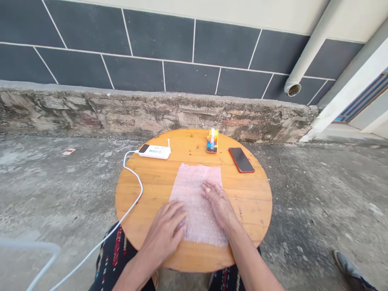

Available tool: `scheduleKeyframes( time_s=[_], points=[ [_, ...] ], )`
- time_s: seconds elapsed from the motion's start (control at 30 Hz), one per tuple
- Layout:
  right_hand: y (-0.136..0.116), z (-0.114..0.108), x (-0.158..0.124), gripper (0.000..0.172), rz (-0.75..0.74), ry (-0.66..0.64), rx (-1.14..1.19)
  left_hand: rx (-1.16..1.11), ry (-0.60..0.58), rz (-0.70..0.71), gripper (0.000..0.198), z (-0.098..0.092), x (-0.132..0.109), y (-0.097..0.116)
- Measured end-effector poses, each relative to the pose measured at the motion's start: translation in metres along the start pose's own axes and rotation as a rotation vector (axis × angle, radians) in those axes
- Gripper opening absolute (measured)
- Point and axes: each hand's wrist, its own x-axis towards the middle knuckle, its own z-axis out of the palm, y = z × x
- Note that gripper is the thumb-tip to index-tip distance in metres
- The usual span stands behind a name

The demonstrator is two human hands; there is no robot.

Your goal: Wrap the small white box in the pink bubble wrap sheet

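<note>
Pinkish translucent bubble-wrap sheet (194, 182): flat, from the middle of the round wooden surface (248, 202) towards its near edge
Left hand (166, 222): thumb apart from fingers, over the sheet's left edge
Right hand (216, 198): loosely extended, over the sheet's right side
Yellow-and-blue tape dispenser (212, 142): near far edge
Red-edged black phone (241, 160): towards far right edge
White rectangular device (156, 152): far left edge

Exposure is bright; illumination is diffuse, consistent with open daylight. Source is outside the view. Shadows are faint and soft-edged beneath the left hand (165, 228) and right hand (220, 202). The cream upper wall (227, 14) is pale, with little detail. The bubble wrap (194, 182) shows scattered small glints. A near section of white cable (45, 245) is blurred. Wide-angle distortion stretches the edges; the drainpipe (312, 46) leans markedly.
</note>
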Motion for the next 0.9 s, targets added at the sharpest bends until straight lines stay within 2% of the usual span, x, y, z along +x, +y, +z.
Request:
scheduleKeyframes(
  time_s=[0.07,0.17,0.27,0.33,0.4,0.5,0.57,0.63,0.73,0.8,0.83,0.9],
  points=[
    [-0.004,0.003,-0.005,0.037,-0.028,-0.007,-0.021,-0.028,-0.016,0.000,0.031,0.007,0.007,0.000],
    [-0.008,0.011,-0.021,0.041,-0.058,-0.072,-0.070,-0.052,0.003,-0.001,0.030,0.015,0.003,-0.006],
    [-0.009,0.011,-0.044,0.043,0.031,-0.191,-0.104,-0.049,0.010,0.004,0.029,0.017,-0.002,-0.010],
    [-0.011,-0.003,-0.059,0.043,0.123,-0.200,-0.107,-0.047,0.008,0.006,0.029,0.017,-0.003,-0.011],
    [-0.019,-0.029,-0.070,0.041,0.135,-0.086,-0.121,-0.049,0.008,0.005,0.029,0.017,-0.002,-0.010],
    [-0.033,-0.070,-0.082,0.039,-0.026,0.319,-0.140,-0.058,0.017,0.003,0.028,0.017,-0.001,-0.009],
    [-0.036,-0.079,-0.088,0.038,-0.112,0.449,-0.113,-0.064,0.032,-0.001,0.027,0.017,-0.001,-0.009],
    [-0.030,-0.067,-0.094,0.038,-0.085,0.392,-0.129,-0.066,0.045,-0.002,0.028,0.017,-0.001,-0.009],
    [-0.013,-0.034,-0.099,0.046,0.077,0.058,-0.180,-0.058,0.044,0.005,0.027,0.017,-0.002,-0.009],
    [-0.007,-0.024,-0.099,0.048,0.152,-0.110,-0.189,-0.054,0.040,0.009,0.027,0.016,-0.002,-0.008],
    [-0.007,-0.026,-0.097,0.047,0.155,-0.118,-0.196,-0.054,0.040,0.008,0.027,0.016,-0.002,-0.008],
    [-0.013,-0.041,-0.094,0.044,0.102,0.017,-0.227,-0.058,0.042,0.002,0.027,0.016,-0.002,-0.007]
  ],
)
